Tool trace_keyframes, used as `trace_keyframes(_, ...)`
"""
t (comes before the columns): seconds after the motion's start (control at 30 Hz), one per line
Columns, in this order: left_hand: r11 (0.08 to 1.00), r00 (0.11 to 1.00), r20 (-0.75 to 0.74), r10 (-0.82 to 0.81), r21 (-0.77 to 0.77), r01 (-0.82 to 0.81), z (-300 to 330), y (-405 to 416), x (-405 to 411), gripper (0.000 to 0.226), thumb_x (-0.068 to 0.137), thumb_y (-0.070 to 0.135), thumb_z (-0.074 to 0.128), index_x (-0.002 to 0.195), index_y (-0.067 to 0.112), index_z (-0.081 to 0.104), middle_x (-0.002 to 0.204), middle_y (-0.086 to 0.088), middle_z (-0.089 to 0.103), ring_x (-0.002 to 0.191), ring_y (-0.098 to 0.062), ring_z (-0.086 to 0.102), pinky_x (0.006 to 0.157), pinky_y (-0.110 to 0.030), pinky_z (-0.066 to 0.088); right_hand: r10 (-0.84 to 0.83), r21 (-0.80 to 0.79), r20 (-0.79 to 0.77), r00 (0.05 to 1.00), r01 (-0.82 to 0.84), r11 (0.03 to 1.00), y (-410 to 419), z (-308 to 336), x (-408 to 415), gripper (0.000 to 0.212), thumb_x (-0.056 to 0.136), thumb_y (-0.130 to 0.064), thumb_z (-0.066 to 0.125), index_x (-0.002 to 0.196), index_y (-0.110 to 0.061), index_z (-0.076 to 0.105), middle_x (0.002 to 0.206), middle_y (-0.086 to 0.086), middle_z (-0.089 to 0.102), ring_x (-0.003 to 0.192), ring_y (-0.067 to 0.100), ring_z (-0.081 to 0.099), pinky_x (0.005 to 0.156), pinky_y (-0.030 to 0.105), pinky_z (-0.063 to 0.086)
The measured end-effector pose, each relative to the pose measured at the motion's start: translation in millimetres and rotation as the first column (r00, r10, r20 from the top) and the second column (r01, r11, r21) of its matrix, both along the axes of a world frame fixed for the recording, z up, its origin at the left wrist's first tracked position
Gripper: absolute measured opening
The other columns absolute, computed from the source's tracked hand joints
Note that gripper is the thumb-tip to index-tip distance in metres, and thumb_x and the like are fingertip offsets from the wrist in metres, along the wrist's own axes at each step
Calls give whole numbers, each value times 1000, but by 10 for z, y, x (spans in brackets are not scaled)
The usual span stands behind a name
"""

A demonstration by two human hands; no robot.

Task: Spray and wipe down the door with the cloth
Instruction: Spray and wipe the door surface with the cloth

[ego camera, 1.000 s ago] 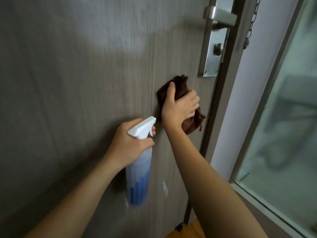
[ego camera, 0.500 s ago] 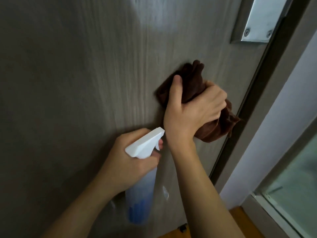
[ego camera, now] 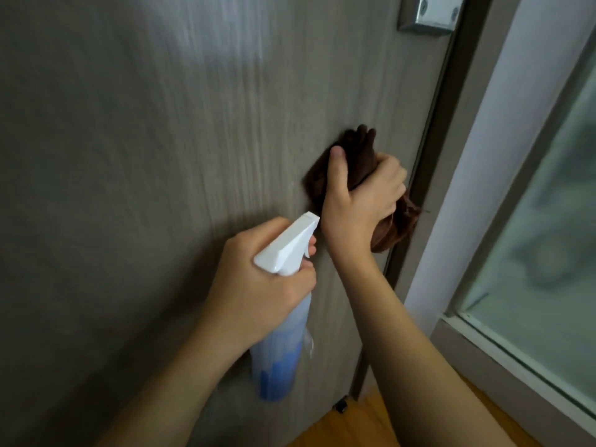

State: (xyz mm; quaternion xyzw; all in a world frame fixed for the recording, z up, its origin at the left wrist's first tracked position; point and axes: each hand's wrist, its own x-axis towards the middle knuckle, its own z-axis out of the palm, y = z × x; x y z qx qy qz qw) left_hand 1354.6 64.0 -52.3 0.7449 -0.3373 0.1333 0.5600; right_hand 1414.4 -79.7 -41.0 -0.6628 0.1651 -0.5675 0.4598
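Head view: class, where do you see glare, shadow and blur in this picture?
Head view: pale glare on the door up top; shadow left of the left hand; the glass panel at right is blurred; the cloth reads fairly sharp.

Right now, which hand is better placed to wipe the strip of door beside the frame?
The right hand. It already presses the brown cloth on the door close to the dark frame edge. The left hand is lower, its fingers occupied with the spray bottle.

Right hand (ego camera: 361,201) raised, fingers curled, left hand (ego camera: 258,285) lower, closed grip
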Motion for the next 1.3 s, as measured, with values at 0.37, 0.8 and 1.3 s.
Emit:
trace_keyframes(0.37,999,989,-148,-31,35,36,-266,42,20,14,73,7,74,78,19,67,76,5,68,76,-10,66,65,-23,51,-59,195,-34,998,64,979,38,-349,-62,56,73,-70,38,97,-20,41,104,-2,43,107,21,40,98,43,31)
trace_keyframes(0.8,990,980,-145,135,47,-130,-1452,-46,-159,13,76,11,76,84,15,66,78,3,67,80,-13,66,68,-23,53,-2,259,-52,999,15,966,-270,-1438,29,70,69,-75,38,104,-16,48,106,-5,41,115,24,41,102,43,30)
trace_keyframes(1.3,993,976,-184,120,44,-113,-1788,-101,-119,15,70,12,69,83,8,65,83,0,69,82,-14,66,74,-25,52,40,274,-89,995,-14,962,-286,-1725,-2,75,72,-76,38,111,-13,48,108,-3,39,117,25,38,106,46,26)
